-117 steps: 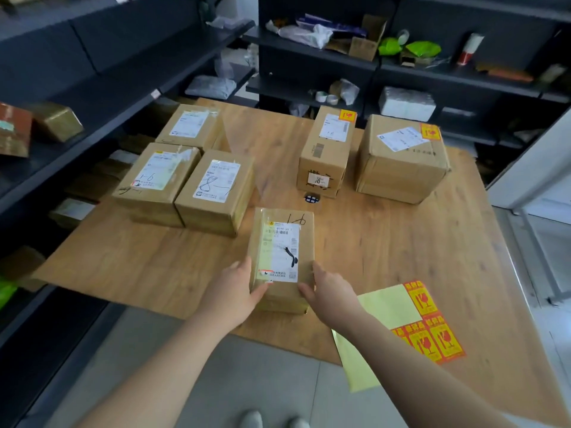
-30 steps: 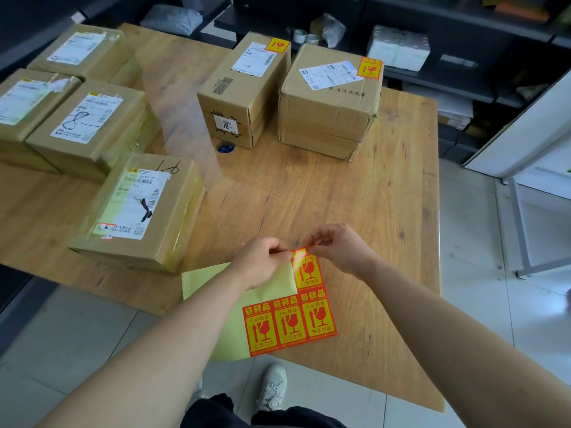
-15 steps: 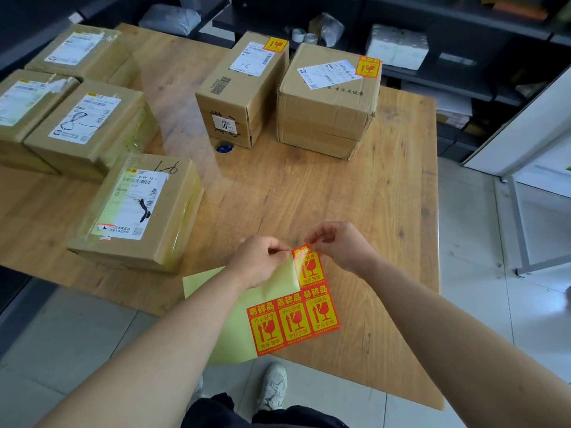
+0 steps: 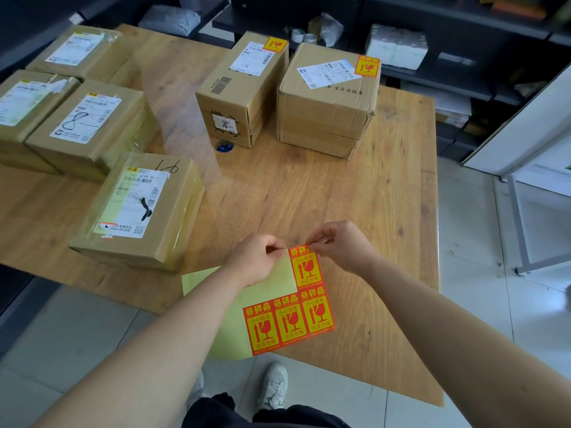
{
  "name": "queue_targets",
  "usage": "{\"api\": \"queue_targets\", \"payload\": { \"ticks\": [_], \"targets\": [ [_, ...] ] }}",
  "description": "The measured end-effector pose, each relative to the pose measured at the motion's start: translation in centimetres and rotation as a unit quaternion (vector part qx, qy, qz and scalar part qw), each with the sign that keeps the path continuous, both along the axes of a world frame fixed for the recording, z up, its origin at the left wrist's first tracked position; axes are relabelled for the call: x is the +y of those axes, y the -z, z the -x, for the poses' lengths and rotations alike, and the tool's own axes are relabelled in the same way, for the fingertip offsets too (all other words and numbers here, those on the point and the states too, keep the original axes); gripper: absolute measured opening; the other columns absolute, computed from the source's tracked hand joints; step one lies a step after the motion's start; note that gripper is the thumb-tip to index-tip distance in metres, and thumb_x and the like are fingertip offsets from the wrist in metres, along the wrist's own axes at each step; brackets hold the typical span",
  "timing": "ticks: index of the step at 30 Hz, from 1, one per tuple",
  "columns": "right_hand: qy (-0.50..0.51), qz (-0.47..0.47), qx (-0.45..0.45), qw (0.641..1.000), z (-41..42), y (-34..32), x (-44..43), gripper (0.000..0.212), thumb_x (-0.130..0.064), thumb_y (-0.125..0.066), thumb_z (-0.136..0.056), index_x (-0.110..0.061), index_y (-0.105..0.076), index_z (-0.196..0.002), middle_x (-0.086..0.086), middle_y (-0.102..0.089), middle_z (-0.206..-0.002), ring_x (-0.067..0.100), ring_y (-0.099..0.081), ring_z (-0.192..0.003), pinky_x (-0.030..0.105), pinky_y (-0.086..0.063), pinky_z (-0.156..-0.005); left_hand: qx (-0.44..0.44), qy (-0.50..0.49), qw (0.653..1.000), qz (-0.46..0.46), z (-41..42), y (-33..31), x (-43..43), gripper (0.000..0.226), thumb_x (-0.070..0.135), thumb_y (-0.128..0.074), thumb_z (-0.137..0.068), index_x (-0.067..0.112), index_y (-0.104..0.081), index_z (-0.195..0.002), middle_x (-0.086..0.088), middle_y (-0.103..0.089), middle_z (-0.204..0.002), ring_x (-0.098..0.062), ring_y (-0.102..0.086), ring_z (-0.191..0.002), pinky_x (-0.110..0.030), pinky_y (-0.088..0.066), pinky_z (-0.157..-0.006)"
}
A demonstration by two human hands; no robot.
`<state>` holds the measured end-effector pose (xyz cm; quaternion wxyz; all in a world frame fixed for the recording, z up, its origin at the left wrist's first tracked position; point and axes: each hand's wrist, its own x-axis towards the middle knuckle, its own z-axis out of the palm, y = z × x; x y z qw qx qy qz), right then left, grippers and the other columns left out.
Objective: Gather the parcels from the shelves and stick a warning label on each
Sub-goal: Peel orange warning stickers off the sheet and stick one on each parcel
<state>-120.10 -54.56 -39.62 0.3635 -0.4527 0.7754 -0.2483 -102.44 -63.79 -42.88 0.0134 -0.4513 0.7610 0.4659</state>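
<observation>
Now, from the head view: pinching the yellow backing sheet (image 4: 272, 279) at its top edge between thumb and curled forefinger of the left hand (image 4: 256, 261), just beside the top warning label (image 4: 306, 268). Pinching that label's upper corner with the right hand (image 4: 336, 245), thumb and forefinger pressed together, other fingers curled. Sheet at the near edge of the wooden table (image 4: 355, 196), with its lower left part past the edge over the floor and a row of three labels (image 4: 290, 322) along the bottom.

Left of the hands, flat by the near edge, the nearest parcel (image 4: 139, 211), without a red label, apart from the sheet. Beyond it, side by side and touching, the loop-marked parcel (image 4: 86, 125) and the left-edge parcel (image 4: 24, 112); behind those, the far-left parcel (image 4: 80, 54). At the far side, just beside each other, the tall parcel (image 4: 244, 91) and the broad parcel (image 4: 327, 100), each bearing a red label at a top corner.

Bare wood between hands and far parcels, and along the right side up to the right edge.

Against 3.9 s ago: no longer holding the nearest parcel; moved right to the sheet, then untouched. Against half a second ago: same pinches, hardly any shift.
</observation>
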Motion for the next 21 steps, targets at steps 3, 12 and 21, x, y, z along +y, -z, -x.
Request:
{"api": "queue_targets", "payload": {
  "ticks": [3, 12, 21],
  "targets": [
    [-0.038, 0.026, 0.077, 0.996, -0.4, -0.1, 0.1, 0.006, -0.018, -0.071, -0.084, -0.023, -0.073, -0.083, -0.011, -0.069, -0.081, 0.001, -0.063, -0.078, 0.016, -0.051, -0.070, -0.012, 0.004, 1.000, 0.002, -0.1, -0.2, 0.2, 0.024, 0.035, -0.056, -0.093, 0.026, -0.064, -0.114, 0.003, -0.065, -0.114, -0.021, -0.059, -0.105, -0.045, -0.048, -0.094],
    [-0.071, 0.021, 0.059, 0.996, -1.3, 0.2, 0.2, 0.008, -0.016, -0.070, -0.083, -0.021, -0.072, -0.089, -0.013, -0.065, -0.085, -0.001, -0.057, -0.078, 0.011, -0.042, -0.068, -0.015, 0.030, 0.999, 0.013, 0.0, -1.6, 0.7, 0.016, 0.034, -0.059, -0.092, 0.027, -0.068, -0.103, 0.006, -0.066, -0.102, -0.017, -0.061, -0.098, -0.042, -0.049, -0.091],
    [-0.072, 0.008, -0.029, 0.997, -1.7, -0.1, 0.0, 0.015, -0.006, -0.073, -0.079, -0.021, -0.069, -0.080, -0.009, -0.067, -0.077, 0.001, -0.062, -0.071, 0.019, -0.052, -0.070, 0.005, 0.020, 1.000, 0.024, -0.2, -2.5, 1.2, 0.017, 0.042, -0.070, -0.082, 0.040, -0.061, -0.068, 0.016, -0.067, -0.084, -0.012, -0.064, -0.086, -0.040, -0.053, -0.084]
  ]
}}
